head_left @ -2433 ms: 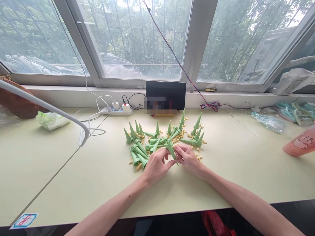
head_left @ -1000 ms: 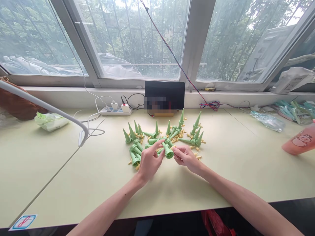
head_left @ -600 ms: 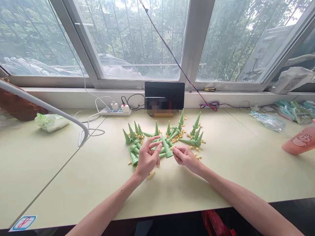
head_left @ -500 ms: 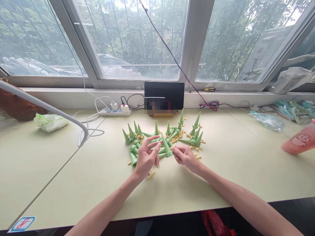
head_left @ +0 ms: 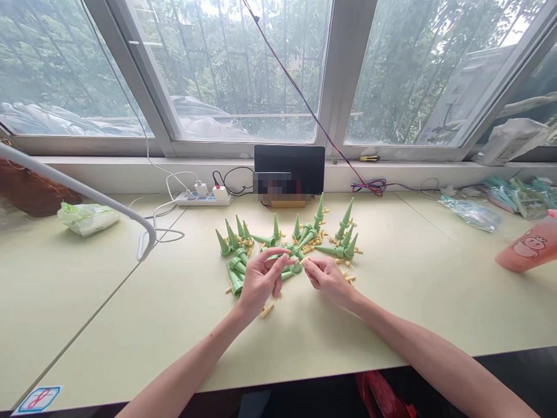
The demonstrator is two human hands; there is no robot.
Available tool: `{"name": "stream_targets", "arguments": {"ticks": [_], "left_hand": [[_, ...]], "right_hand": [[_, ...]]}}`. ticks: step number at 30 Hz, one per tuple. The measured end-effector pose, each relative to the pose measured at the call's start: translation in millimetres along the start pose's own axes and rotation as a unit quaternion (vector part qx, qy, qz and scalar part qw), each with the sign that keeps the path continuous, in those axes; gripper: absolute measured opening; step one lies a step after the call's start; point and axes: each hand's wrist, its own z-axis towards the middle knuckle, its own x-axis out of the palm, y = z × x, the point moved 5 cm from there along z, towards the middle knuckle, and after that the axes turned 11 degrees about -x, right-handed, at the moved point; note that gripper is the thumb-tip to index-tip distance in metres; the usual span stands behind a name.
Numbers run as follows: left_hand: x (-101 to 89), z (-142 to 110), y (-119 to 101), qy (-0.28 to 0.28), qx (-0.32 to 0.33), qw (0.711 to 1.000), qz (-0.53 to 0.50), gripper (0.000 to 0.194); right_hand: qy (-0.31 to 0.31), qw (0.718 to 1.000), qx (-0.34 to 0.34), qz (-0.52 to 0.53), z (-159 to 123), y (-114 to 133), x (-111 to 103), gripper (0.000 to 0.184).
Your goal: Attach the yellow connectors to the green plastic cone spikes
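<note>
In front of the pile, a green watering spike [head_left: 296, 267] shows its round, wide end between my hands; the rest of it is mostly hidden by my left fingers. My left hand [head_left: 260, 281] is closed in a pinch on it with thumb and index finger, the other fingers curled below. My right hand [head_left: 329, 280] pinches a small yellow valve piece [head_left: 305, 262] close beside the spike's wide end. Behind both hands lies a heap of green spikes [head_left: 237, 261], some upright with points up, others on their sides. A loose yellow T-shaped valve [head_left: 267, 310] rests near my left wrist.
A dark screen [head_left: 289, 168] stands at the back beside a power strip [head_left: 204, 199]. A white lamp arm [head_left: 87, 188] crosses the left side. At the right are a pink bottle [head_left: 528, 247] and plastic bags [head_left: 472, 213]. The table's front edge runs below my forearms.
The spike stood upright between my hands; now it is tipped over with its point hidden toward my left hand. My left thumb and index finger have closed in a pinch. My right hand barely moved.
</note>
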Motion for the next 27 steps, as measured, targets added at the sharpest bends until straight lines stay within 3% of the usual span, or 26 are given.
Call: {"name": "stream_targets", "arguments": {"ticks": [12,17,27], "left_hand": [[7.1,0.4,7.0,-0.001,0.017,1.0,0.0,0.026],[9.7,-1.0,10.0,0.0,0.003,0.998,0.063,0.033],[18.3,-6.0,10.1,-0.001,0.075,0.963,0.257,0.033]], "right_hand": [[-0.01,0.999,-0.012,-0.029,-1.5,-6.6,-0.2,0.052],[-0.031,0.999,-0.014,-0.012,-2.0,-7.5,-2.4,0.052],[-0.038,0.998,-0.012,0.041,-1.7,-10.4,-4.1,0.051]]}}
